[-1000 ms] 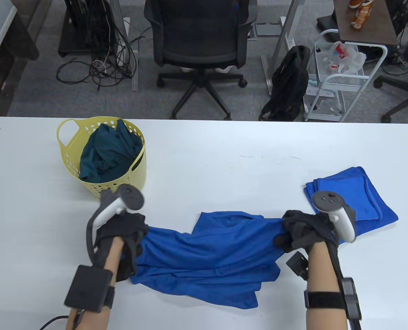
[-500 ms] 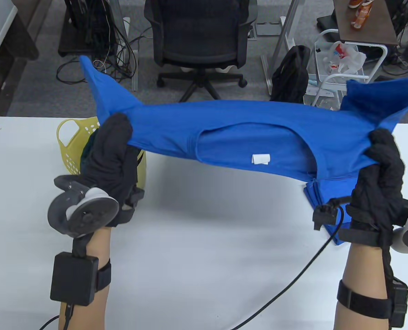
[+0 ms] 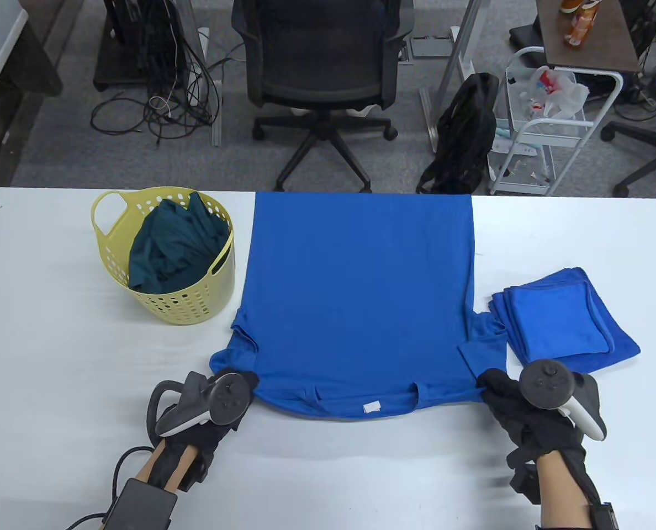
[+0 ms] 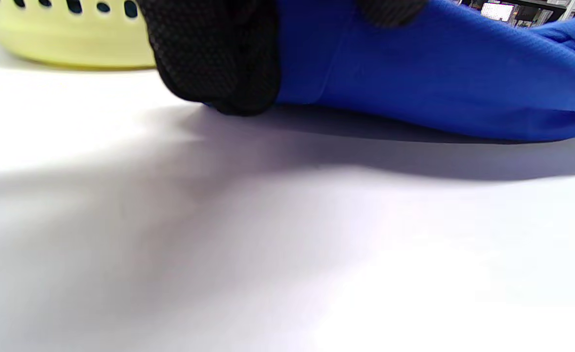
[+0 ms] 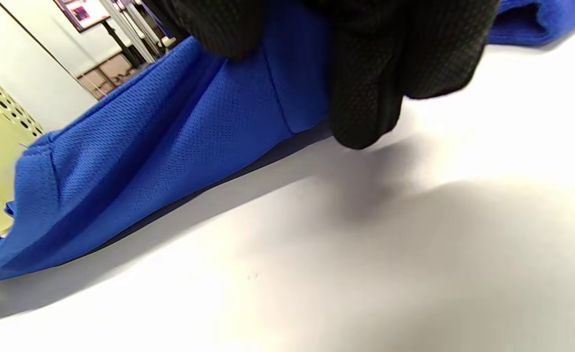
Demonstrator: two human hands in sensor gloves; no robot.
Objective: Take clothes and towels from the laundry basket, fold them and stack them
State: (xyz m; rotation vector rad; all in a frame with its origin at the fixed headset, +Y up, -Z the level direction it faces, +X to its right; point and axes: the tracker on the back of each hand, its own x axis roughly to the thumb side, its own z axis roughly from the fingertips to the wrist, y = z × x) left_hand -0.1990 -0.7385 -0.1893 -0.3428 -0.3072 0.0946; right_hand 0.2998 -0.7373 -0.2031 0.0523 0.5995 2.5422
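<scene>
Two hands: you have both on the near edge of the blue T-shirt (image 3: 355, 298), one at each shoulder corner.
Left hand (image 3: 217, 408): your gloved fingers (image 4: 214, 58) curl round the shirt's left shoulder; the tracker covers most of the hand in the table view.
Right hand (image 3: 527, 419): your fingers (image 5: 365, 73) pinch the right shoulder seam, fabric showing between thumb and fingers in the right wrist view.
Blue T-shirt: spread flat on the white desk (image 3: 57, 353), collar and white label toward you, hem at the far edge of the desk.
Shirt, near edge: the wrist views show it raised slightly off the desk beside your fingers, a shadow beneath.
Sleeves: both lie bunched at the corners; their full shape is hard to make out.
Yellow basket (image 3: 190, 309): left of the shirt, just beside it; whether they touch cannot be told.
Dark green garment (image 3: 168, 248): crumpled inside the basket, its lower part hidden by the wall.
Folded blue towels (image 3: 565, 320): stacked to the right of the shirt; the stack's near corner lies behind your right tracker.
Forearms: cut off by the bottom edge of the table view.
</scene>
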